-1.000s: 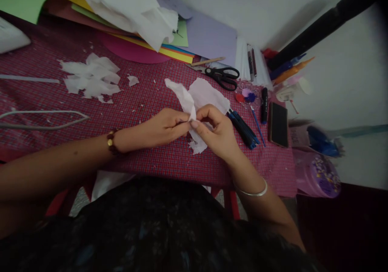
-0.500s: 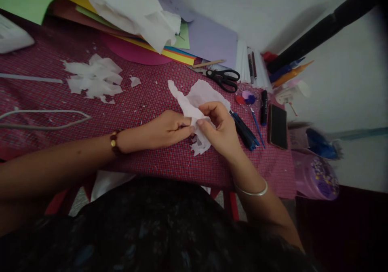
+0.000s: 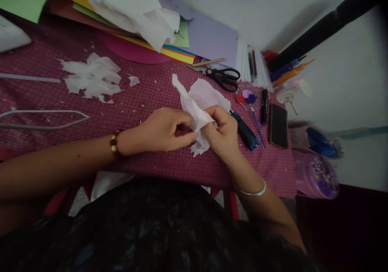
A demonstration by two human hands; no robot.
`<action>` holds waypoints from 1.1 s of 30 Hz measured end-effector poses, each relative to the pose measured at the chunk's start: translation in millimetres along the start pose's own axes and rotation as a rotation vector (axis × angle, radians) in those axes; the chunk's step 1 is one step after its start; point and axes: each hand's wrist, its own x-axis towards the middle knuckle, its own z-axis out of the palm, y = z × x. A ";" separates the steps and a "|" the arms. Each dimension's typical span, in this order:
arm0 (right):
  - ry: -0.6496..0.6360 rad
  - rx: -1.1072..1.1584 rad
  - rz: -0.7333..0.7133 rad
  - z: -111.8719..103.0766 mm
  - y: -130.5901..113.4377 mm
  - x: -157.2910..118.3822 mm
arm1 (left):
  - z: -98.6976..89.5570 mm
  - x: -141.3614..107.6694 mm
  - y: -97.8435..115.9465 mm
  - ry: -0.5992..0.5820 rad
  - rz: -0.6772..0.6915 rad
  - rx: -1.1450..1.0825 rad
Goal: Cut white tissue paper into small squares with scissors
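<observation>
A crumpled piece of white tissue paper [image 3: 194,110] is between my two hands above the checked tablecloth, one twisted end pointing up and away. My right hand [image 3: 222,132] pinches it from the right with thumb and forefinger. From the left, my left hand [image 3: 162,130] has its thumb tip at the lower edge, and its fingertips go partly out of sight behind the sheet. A gap shows between that thumb and forefinger. Another thin white sheet [image 3: 209,94] spreads just behind the held part. Torn ragged paper [image 3: 198,146] hangs below it.
Torn white tissue [image 3: 92,78] lies on the left, near a bent wire loop [image 3: 45,120]. Black-handled scissors [image 3: 224,78], a blue stapler-like tool [image 3: 245,130], a paintbrush [image 3: 257,126], a marker [image 3: 264,106] and a phone [image 3: 278,125] lie right. Coloured sheets [image 3: 178,55] are stacked behind.
My left thumb and forefinger have moved apart, leaving a wider gap. My right hand has shifted slightly right, and a folded flap of the tissue now points toward it.
</observation>
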 end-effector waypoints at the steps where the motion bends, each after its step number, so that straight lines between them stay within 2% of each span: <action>1: -0.011 -0.029 -0.002 0.5 -0.6 -0.2 | -0.8 0.3 0.9 0.036 -0.034 -0.021; 5: -0.074 -0.127 -0.065 3.7 -0.4 -2.7 | -1.1 1.1 2.0 0.108 -0.079 -0.123; 9: -0.132 -0.154 -0.100 5.6 0.6 -5.0 | 0.2 1.8 -0.4 0.096 -0.062 -0.191; 13: -0.076 -0.091 -0.069 2.8 -2.0 -2.4 | 1.9 2.6 -2.8 0.090 -0.068 -0.119; 18: 0.010 0.102 0.090 2.2 -0.2 -0.8 | 6.9 2.6 -3.6 0.086 0.013 -0.030; 22: 0.023 0.325 0.281 7.8 5.9 -1.1 | 3.9 -1.8 -3.4 0.209 0.097 -0.016; 25: -0.012 0.484 0.386 9.8 7.8 0.4 | -3.1 -7.2 -2.8 0.368 0.327 -0.014; 28: -0.077 0.536 0.482 11.7 10.5 1.2 | -6.7 -10.0 -2.0 0.430 0.530 0.029; 30: -0.078 0.517 0.538 14.9 14.0 0.4 | -5.9 -9.0 -2.1 0.429 0.559 0.097; 33: -0.071 0.515 0.580 20.3 18.5 -1.0 | -2.8 -5.8 -3.7 0.388 0.508 0.183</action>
